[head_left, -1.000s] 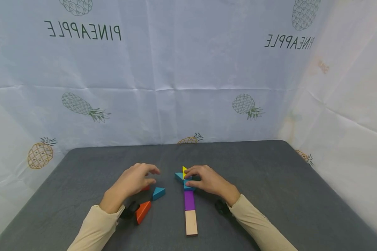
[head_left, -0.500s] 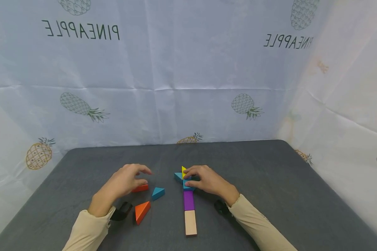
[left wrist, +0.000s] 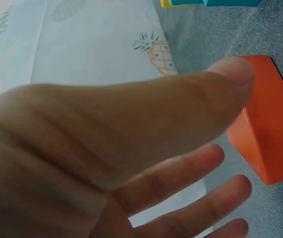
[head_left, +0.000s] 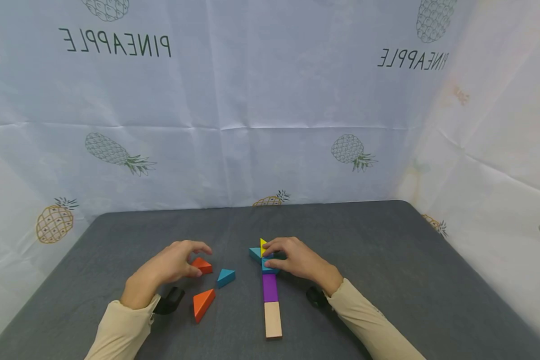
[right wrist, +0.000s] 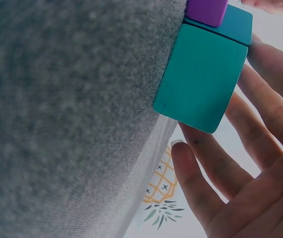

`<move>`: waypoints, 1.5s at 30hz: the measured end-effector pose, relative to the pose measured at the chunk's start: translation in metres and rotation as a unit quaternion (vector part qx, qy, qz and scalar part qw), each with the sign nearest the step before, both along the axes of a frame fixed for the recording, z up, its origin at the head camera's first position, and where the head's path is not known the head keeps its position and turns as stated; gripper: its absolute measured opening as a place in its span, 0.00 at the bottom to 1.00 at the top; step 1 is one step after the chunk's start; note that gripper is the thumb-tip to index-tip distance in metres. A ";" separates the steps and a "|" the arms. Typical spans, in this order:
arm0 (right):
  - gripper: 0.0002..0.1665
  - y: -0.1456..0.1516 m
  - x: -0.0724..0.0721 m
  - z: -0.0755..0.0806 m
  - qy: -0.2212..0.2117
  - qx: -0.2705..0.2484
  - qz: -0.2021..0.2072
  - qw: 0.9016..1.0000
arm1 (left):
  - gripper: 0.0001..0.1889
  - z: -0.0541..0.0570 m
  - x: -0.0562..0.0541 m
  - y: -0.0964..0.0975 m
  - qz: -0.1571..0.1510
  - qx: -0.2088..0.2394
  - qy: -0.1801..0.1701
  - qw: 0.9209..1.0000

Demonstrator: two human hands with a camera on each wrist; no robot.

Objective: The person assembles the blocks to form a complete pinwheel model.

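Note:
In the head view my left hand (head_left: 173, 262) is at an orange triangular block (head_left: 202, 265), its thumb in front of the block's near side and its fingers curved loosely beyond. The left wrist view has the thumb tip (left wrist: 237, 70) overlapping that block (left wrist: 275, 119); whether it touches is unclear. My right hand (head_left: 299, 257) rests at the upper part of a row of blocks, with thumb and fingertips on blue blocks (head_left: 268, 267). A yellow triangular block (head_left: 263, 246) and a blue triangular one (head_left: 254, 253) adjoin them. Seen from the right wrist, relaxed fingers lie along a teal block (right wrist: 201, 77).
Below the blue blocks, a purple block (head_left: 270, 287) and a plain wooden block (head_left: 273, 320) continue the row. Left of it lie a loose blue triangular block (head_left: 226, 277) and another orange triangular block (head_left: 204, 304). A printed curtain (head_left: 234, 100) hangs behind the dark tabletop (head_left: 342, 225).
My left hand has moved left and down, from above the loose blocks to the upper orange block, which shows more now. The right hand has stayed on the row.

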State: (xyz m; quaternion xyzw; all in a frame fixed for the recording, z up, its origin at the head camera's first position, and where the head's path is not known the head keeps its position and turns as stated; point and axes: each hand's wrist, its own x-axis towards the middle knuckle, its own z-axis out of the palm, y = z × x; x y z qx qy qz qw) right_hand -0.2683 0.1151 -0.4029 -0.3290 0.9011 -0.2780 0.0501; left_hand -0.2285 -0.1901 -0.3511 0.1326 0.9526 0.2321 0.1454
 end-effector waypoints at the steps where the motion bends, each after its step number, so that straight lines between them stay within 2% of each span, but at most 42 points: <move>1: 0.15 0.000 0.000 0.000 0.000 0.000 0.000 1.000 | 0.26 0.000 0.000 0.000 -0.002 -0.002 -0.001 1.000; 8: 0.15 0.000 0.001 0.000 -0.002 -0.002 -0.001 1.000 | 0.27 -0.003 -0.003 -0.003 -0.008 -0.024 -0.002 1.000; 18: 0.15 0.001 0.000 0.000 -0.003 -0.006 0.002 1.000 | 0.22 -0.007 -0.003 -0.004 0.012 -0.030 -0.010 0.999; 24: 0.15 0.001 0.000 0.000 -0.004 -0.005 0.002 1.000 | 0.19 -0.011 -0.005 -0.001 0.013 -0.030 0.009 0.999; 32: 0.15 0.001 0.000 0.000 0.000 -0.004 0.006 1.000 | 0.16 -0.016 -0.007 0.008 0.000 -0.021 0.063 0.998; 45: 0.14 0.000 0.000 -0.001 0.001 -0.004 0.006 1.000 | 0.15 -0.021 -0.006 0.016 -0.007 -0.025 0.054 0.998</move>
